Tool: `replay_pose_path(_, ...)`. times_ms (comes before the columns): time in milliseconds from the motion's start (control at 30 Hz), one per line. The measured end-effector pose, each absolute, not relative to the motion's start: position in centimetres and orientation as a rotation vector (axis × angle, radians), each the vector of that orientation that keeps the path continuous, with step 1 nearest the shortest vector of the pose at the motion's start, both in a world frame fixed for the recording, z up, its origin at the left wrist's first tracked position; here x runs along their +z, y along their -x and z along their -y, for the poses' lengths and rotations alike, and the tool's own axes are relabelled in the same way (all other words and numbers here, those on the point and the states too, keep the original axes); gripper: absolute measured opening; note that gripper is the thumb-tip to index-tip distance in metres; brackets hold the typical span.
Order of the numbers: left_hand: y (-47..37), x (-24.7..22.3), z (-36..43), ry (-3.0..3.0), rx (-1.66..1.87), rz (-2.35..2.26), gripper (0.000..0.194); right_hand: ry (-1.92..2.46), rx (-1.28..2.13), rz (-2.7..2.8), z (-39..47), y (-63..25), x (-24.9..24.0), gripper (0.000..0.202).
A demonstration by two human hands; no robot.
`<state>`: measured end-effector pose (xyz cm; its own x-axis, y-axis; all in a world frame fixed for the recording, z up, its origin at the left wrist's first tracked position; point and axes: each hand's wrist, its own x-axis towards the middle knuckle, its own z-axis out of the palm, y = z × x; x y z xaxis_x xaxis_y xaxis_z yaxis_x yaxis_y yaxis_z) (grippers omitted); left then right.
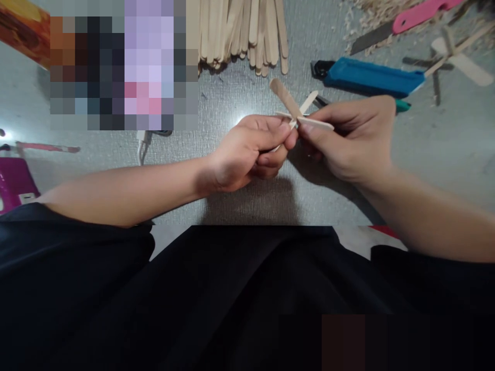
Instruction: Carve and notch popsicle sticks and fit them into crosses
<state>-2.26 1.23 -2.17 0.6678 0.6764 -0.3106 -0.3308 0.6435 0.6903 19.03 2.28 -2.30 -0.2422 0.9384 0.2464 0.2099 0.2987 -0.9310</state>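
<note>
The person wears a plain black top point(240, 299), dark and loose, with soft folds across the front and a faint bluish cast at the left sleeve point(73, 242). The sleeves are short and wide; both forearms, wrists and hands are bare.

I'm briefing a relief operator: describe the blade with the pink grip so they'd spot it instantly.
Start at the pile of wooden craft sticks at top centre, then go right to the pale wood shavings. The pink-gripped blade lies slanted there, above the blue tool. Unlike that tool, it pairs a pink grip with a flat, grey blade.
</note>
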Motion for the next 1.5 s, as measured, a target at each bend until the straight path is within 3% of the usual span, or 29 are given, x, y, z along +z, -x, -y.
replay_pose_path(200, 2.3, -1.8, -1.5, -0.671, 0.565, -0.604, 0.043, 0.924, 1.295, 1.626, -2.9, -19.7, -2.6, 0.028)
replay_pose_path(467, 2.8, -1.2, -1.6, -0.849, 0.52, -0.526, 0.059, 0.825, 1.045, 1.786, -2.4, -20.1, -0.8, 0.028)
replay_pose_path(833, 3.1, -0.7, -1.4, -0.981, 0.574, -0.544, 0.056, 0.72, 0.875, 1.954, -2.0, -19.6, 0.0, 0.036)
replay_pose_path(1100, 3.2, -0.4, -1.2, -1.071, 0.61, -0.529, 0.056, 0.588, 0.816, 1.993, -2.2, -19.7, -0.4, 0.029)
replay_pose_path(1333, 3.2, 0.1, -1.5, -1.191, 0.583, -0.527, 0.055, 0.816, 0.784, 2.068, -2.1, -20.4, -0.7, 0.056)
replay_pose_path(1500, 3.0, -0.2, -0.4, -1.155, 0.615, -0.578, 0.046, 0.783, 0.812, 2.053, -2.1, -20.0, -0.7, 0.057)
